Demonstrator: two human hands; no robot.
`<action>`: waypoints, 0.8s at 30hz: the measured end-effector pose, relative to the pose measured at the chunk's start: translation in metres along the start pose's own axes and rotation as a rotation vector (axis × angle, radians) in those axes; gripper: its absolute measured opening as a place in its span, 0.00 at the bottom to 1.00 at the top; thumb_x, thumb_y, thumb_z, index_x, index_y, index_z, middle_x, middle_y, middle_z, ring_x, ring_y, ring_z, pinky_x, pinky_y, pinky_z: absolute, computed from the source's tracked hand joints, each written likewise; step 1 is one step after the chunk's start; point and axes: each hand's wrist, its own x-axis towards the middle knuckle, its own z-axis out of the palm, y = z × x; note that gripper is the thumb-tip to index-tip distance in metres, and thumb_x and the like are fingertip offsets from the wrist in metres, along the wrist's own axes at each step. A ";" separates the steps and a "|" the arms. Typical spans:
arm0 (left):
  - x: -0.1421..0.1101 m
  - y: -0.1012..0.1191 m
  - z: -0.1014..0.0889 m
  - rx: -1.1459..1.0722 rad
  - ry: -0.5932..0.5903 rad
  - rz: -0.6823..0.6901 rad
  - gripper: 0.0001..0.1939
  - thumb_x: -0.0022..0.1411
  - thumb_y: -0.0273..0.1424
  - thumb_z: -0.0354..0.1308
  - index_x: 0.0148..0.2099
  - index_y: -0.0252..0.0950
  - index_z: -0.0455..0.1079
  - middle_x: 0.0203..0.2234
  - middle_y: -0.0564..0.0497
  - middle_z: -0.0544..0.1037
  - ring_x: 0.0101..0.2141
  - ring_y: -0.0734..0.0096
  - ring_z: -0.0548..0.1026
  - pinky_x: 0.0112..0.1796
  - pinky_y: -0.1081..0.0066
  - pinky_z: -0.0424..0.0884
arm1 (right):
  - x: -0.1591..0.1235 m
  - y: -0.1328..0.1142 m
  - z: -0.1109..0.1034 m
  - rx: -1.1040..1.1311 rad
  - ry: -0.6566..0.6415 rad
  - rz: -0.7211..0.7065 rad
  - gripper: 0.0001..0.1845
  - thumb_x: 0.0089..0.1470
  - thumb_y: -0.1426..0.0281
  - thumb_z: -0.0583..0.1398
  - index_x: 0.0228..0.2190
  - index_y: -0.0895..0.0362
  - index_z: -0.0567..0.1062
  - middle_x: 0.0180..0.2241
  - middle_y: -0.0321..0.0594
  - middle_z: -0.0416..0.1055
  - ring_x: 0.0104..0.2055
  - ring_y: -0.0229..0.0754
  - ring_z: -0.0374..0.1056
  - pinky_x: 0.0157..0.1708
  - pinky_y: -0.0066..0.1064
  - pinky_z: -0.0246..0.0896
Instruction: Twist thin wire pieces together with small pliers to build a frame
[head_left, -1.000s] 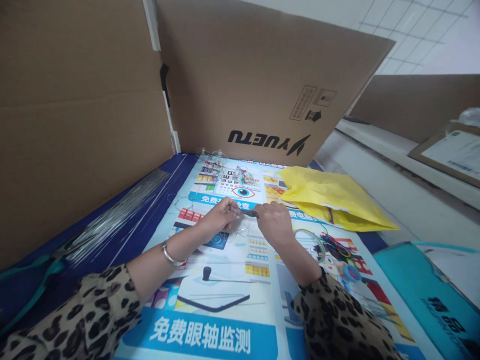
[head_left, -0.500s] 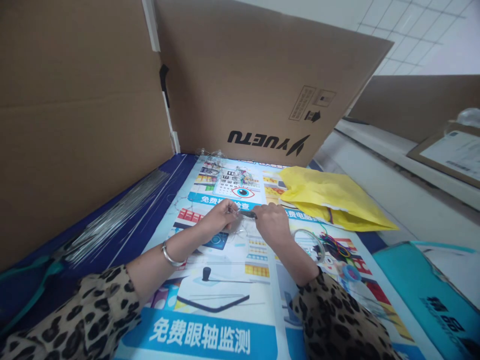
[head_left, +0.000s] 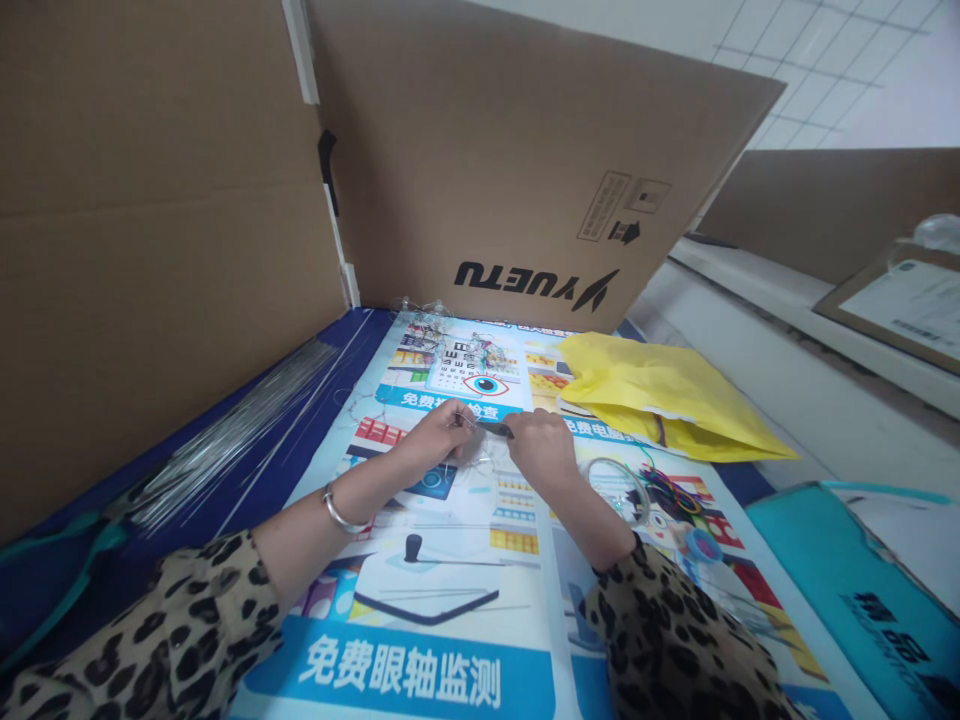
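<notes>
My left hand (head_left: 437,437) is closed in a pinch on a thin bent wire piece (head_left: 471,424) over a printed poster (head_left: 420,600). My right hand (head_left: 541,447) is closed round a small dark tool (head_left: 496,428) whose tip meets the wire between the two hands. Both hands hover just above the poster, almost touching. Leopard-print sleeves cover my forearms, and a silver bangle (head_left: 337,510) sits on my left wrist.
A bundle of straight thin wires (head_left: 232,430) lies at the left on blue cloth. Cardboard sheets (head_left: 510,150) stand behind. A yellow bag (head_left: 660,395) lies at right, with a clear ring (head_left: 622,485), coloured bands (head_left: 675,492) and a teal bag (head_left: 855,590) nearer.
Both hands have shifted very slightly; my right hand has edged a little left toward the left hand. Nothing else has moved.
</notes>
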 end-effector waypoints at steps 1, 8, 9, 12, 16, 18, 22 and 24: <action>0.000 0.000 0.000 0.002 -0.002 0.003 0.05 0.49 0.27 0.51 0.32 0.35 0.59 0.14 0.60 0.61 0.15 0.82 0.59 0.19 0.79 0.55 | 0.000 0.000 0.000 0.003 -0.005 0.005 0.11 0.49 0.72 0.52 0.33 0.54 0.73 0.29 0.41 0.71 0.34 0.42 0.62 0.33 0.31 0.46; 0.000 -0.001 -0.002 0.049 -0.039 -0.026 0.06 0.51 0.30 0.51 0.34 0.34 0.61 0.12 0.59 0.63 0.15 0.80 0.58 0.18 0.78 0.53 | 0.000 -0.001 -0.002 0.023 -0.021 0.034 0.11 0.47 0.72 0.53 0.32 0.53 0.73 0.29 0.41 0.71 0.33 0.41 0.63 0.31 0.30 0.47; 0.000 0.000 -0.003 0.054 -0.044 -0.029 0.06 0.51 0.31 0.52 0.33 0.34 0.61 0.12 0.58 0.63 0.15 0.80 0.58 0.18 0.78 0.53 | 0.000 -0.001 -0.002 0.030 -0.025 0.035 0.11 0.47 0.72 0.53 0.32 0.53 0.73 0.29 0.41 0.71 0.33 0.41 0.63 0.31 0.30 0.47; -0.002 0.003 -0.004 0.074 -0.055 -0.035 0.06 0.51 0.32 0.52 0.32 0.34 0.62 0.12 0.58 0.63 0.15 0.80 0.58 0.18 0.78 0.53 | 0.000 -0.001 -0.003 0.055 -0.047 0.035 0.11 0.47 0.73 0.53 0.32 0.54 0.73 0.29 0.40 0.71 0.34 0.41 0.63 0.32 0.29 0.48; -0.003 0.005 -0.005 0.099 -0.074 -0.006 0.07 0.51 0.33 0.52 0.26 0.33 0.62 0.12 0.57 0.63 0.16 0.81 0.57 0.19 0.78 0.52 | 0.000 -0.002 -0.003 0.069 -0.068 0.041 0.11 0.48 0.73 0.53 0.33 0.55 0.73 0.30 0.41 0.71 0.34 0.40 0.63 0.33 0.29 0.48; -0.003 0.005 -0.005 0.106 -0.067 0.002 0.07 0.51 0.32 0.51 0.25 0.33 0.62 0.12 0.57 0.63 0.15 0.82 0.57 0.19 0.78 0.52 | 0.000 -0.002 -0.003 0.071 -0.069 0.042 0.11 0.49 0.72 0.52 0.33 0.54 0.73 0.30 0.40 0.71 0.34 0.40 0.63 0.33 0.29 0.48; -0.002 0.006 -0.003 0.110 -0.042 0.002 0.07 0.50 0.32 0.51 0.24 0.33 0.62 0.10 0.57 0.63 0.15 0.81 0.57 0.19 0.78 0.53 | 0.000 -0.003 0.000 0.065 -0.071 0.045 0.10 0.50 0.71 0.52 0.32 0.53 0.73 0.30 0.40 0.71 0.34 0.40 0.63 0.32 0.28 0.48; -0.002 0.005 -0.004 0.115 -0.034 0.008 0.08 0.50 0.32 0.51 0.24 0.33 0.62 0.10 0.57 0.62 0.14 0.81 0.57 0.18 0.78 0.53 | 0.001 -0.002 0.001 0.061 -0.068 0.039 0.10 0.50 0.71 0.52 0.32 0.53 0.73 0.30 0.39 0.71 0.34 0.40 0.63 0.32 0.29 0.47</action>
